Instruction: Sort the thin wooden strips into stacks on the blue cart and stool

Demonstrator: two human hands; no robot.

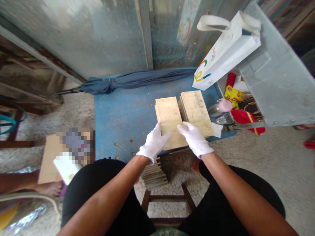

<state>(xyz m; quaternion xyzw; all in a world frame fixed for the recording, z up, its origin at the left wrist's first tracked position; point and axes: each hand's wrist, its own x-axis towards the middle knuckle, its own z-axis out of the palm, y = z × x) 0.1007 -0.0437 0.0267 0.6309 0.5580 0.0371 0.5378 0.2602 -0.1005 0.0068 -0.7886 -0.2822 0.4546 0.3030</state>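
Observation:
Two stacks of thin, pale wooden sheets lie on a blue table [118, 114]. My left hand [154, 143], in a white glove, rests on the near left corner of the left stack [169, 118], fingers curled over its edge. My right hand [195, 139], also gloved, lies with fingers stretched across the near end of the left stack, next to the right stack [197, 109]. Another pile of similar sheets [154, 177] sits lower down between my knees.
A folded dark blue umbrella [128, 82] lies along the table's far edge. A white paper bag [226, 49] stands at the far right corner. Metal lids, a pink cup and red and yellow packets [233, 101] crowd the right. A wooden stool frame [169, 200] stands below.

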